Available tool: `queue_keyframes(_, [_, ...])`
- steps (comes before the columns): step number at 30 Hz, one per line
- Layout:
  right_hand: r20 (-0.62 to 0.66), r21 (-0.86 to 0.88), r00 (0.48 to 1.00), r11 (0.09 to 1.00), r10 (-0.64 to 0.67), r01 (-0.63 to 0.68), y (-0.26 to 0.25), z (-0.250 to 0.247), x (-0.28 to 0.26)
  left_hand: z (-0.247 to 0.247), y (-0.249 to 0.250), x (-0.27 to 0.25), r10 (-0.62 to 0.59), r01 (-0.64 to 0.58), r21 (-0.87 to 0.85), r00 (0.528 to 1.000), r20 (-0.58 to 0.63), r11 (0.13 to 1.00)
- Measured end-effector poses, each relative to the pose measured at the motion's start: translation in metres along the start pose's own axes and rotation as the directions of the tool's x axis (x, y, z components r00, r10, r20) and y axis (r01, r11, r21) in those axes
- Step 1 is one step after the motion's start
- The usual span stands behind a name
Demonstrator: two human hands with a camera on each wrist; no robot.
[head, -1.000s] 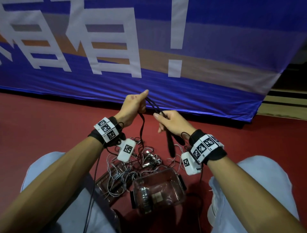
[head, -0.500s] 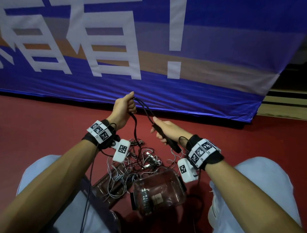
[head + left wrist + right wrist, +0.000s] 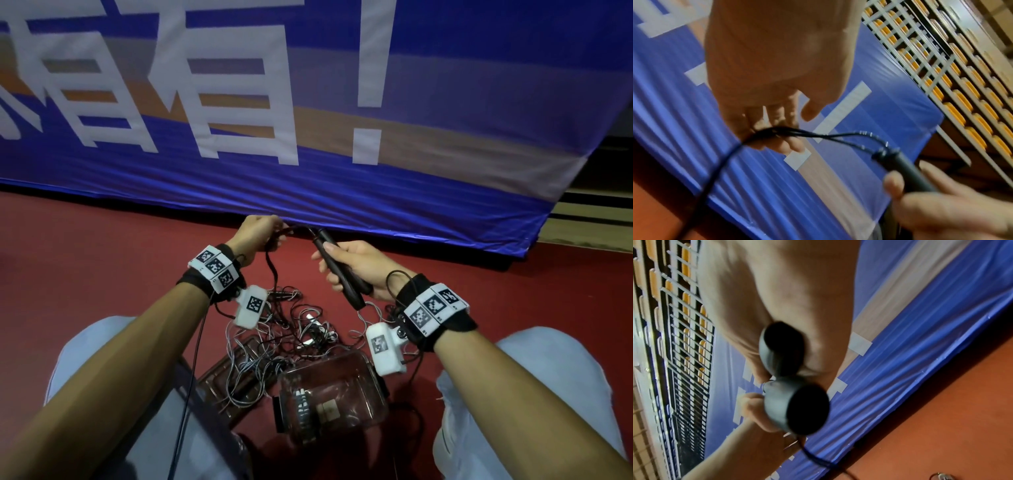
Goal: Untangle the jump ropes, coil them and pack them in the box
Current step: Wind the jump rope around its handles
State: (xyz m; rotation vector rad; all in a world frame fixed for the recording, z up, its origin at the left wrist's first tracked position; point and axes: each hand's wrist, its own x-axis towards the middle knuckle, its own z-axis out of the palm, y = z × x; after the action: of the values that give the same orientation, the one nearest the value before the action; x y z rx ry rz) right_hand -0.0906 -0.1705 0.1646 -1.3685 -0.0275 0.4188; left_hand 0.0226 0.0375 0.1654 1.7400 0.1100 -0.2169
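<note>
My right hand (image 3: 346, 263) grips two black jump rope handles (image 3: 339, 270) side by side, their butt ends (image 3: 797, 402) facing the right wrist camera. The black rope (image 3: 274, 260) runs from the handle tips to my left hand (image 3: 255, 234), whose fingers (image 3: 777, 129) curl round several gathered strands (image 3: 818, 136). From there the cord drops to a tangle of grey and black ropes (image 3: 274, 342) on the floor. A clear plastic box (image 3: 329, 394) lies below the tangle, between my knees.
A second clear tray or lid (image 3: 233, 373) lies under the tangled ropes left of the box. A blue banner (image 3: 342, 137) hangs just beyond my hands. The floor (image 3: 85, 257) is red. My knees (image 3: 548, 394) flank the box.
My left hand went from an extended thumb to a closed grip on the rope strands. My right hand lifted the handles and turned their tips up toward the left hand.
</note>
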Motion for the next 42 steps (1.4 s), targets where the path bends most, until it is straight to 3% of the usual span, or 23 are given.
queue_keyframes(3, [0.067, 0.102, 0.998, 0.995, -0.013, 0.006, -0.006, 0.001, -0.005, 0.013, 0.004, -0.014, 0.127, -0.138, 0.068, 0.980, 0.153, 0.988])
queue_keyframes(7, [0.143, 0.168, 0.989, 0.986, -0.030, 0.006, -0.008, 0.004, -0.008, 0.026, 0.012, -0.029, 0.146, -0.131, -0.066, 0.892, 0.428, 0.989])
queue_keyframes(10, [0.162, 0.154, 0.986, 0.988, -0.033, 0.008, -0.008, 0.005, -0.010, 0.028, 0.019, -0.036, 0.190, -0.154, -0.113, 0.858, 0.478, 0.982])
queue_keyframes(14, [0.144, 0.119, 0.989, 0.993, -0.043, 0.025, -0.008, 0.005, -0.012, 0.027, 0.022, -0.039, 0.192, -0.228, -0.004, 0.810, 0.555, 0.974])
queue_keyframes(22, [0.106, 0.091, 0.993, 0.995, -0.049, 0.039, -0.009, 0.001, -0.015, 0.021, 0.023, -0.037, 0.182, -0.251, 0.029, 0.775, 0.605, 0.968])
queue_keyframes(28, [0.153, 0.098, 0.987, 0.995, -0.048, 0.033, -0.011, 0.001, -0.015, 0.025, 0.025, -0.037, 0.130, -0.028, -0.187, 0.817, 0.562, 0.982])
queue_keyframes(32, [0.155, 0.081, 0.988, 0.997, -0.024, 0.012, -0.011, 0.002, -0.015, 0.025, 0.027, -0.040, 0.101, -0.057, -0.095, 0.812, 0.575, 0.994])
queue_keyframes(36, [0.136, -0.074, 0.990, 0.997, -0.025, 0.035, -0.008, 0.001, -0.015, 0.022, 0.026, -0.043, 0.143, -0.266, 0.128, 0.796, 0.588, 0.955])
queue_keyframes(39, [0.136, -0.065, 0.990, 0.996, -0.044, 0.053, -0.008, 0.003, -0.015, 0.023, 0.026, -0.043, 0.163, -0.253, 0.091, 0.818, 0.551, 0.963])
queue_keyframes(42, [0.157, 0.015, 0.987, 1.000, -0.027, 0.025, -0.010, 0.005, -0.015, 0.025, 0.028, -0.040, 0.177, -0.160, -0.077, 0.863, 0.473, 0.984])
